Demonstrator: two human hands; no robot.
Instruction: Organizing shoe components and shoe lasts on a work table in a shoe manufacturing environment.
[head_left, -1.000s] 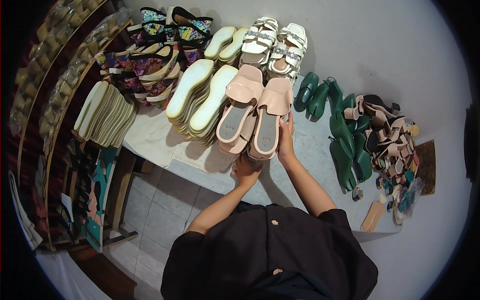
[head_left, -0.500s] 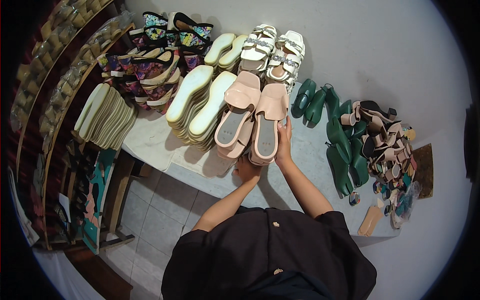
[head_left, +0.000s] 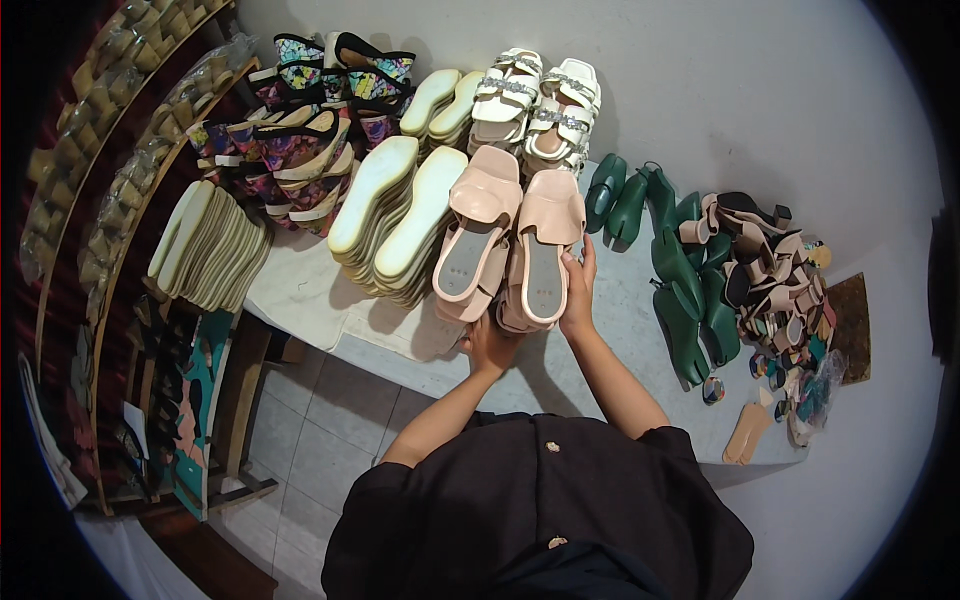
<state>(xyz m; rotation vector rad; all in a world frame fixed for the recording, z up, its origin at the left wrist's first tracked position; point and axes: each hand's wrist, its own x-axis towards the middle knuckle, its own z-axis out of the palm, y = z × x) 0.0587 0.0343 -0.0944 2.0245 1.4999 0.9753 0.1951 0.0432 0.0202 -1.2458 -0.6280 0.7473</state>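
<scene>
Far left: wooden rack (head_left: 96,440), tan blocks (head_left: 128,180) in clear plastic along its shelf. Next, a row of cream soles (head_left: 208,250) stood on edge at the tabletop's left end; behind it, patterned wedge sandals (head_left: 300,150), piled. Pale cloth (head_left: 300,280) covers this end of the table (head_left: 618,310). Two tall sole stacks (head_left: 372,190) follow, with a shorter pair behind; these close off the left side of the pink slide sandals (head_left: 549,205), which sit stacked in two columns near the table's front edge, toes toward the wall. Left hand (head_left: 490,350) at the heel end, low; fingers partly hidden by the sandals, closure cannot be told. White strappy sandals (head_left: 562,112) stand directly behind the toes. Right hand (head_left: 578,292) clasped on the right column's outer side, thumb at the sole edge. Farther right: green shoe lasts (head_left: 682,270), a heap of heeled shoes (head_left: 775,270), brown board (head_left: 851,328) at the end.
</scene>
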